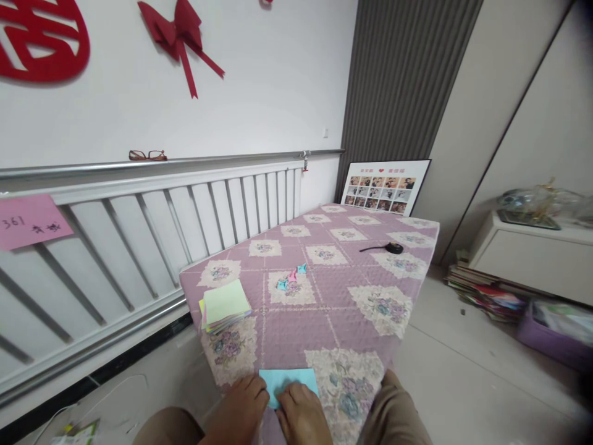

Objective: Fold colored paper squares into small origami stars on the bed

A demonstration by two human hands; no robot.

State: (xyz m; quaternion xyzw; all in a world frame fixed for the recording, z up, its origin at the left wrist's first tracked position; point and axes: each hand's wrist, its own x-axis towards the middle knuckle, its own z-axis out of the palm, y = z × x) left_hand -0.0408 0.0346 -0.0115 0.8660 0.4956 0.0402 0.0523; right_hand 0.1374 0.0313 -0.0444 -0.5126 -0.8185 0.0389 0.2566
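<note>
A sheet of light blue paper (290,374) lies at the near edge of the cloth-covered table, looking wider than deep. My left hand (241,402) has its curled fingers on the sheet's left side. On the lower middle of the paper, the bent fingers of my right hand (300,411) press down close to the left ones. Both thumbs are mostly hidden. Beyond the hands sits a stack of coloured paper squares (227,303), pale green on top. Further right are small folded paper pieces, two blue (282,285) and one pink (292,275), in a slanting row.
The table has a purple floral cloth (319,321). A black round object with a strap (393,248) lies towards its far right. A white radiator (222,213) runs along the left, with glasses (147,156) on the pipe above. A framed photo board (386,185) leans behind the table.
</note>
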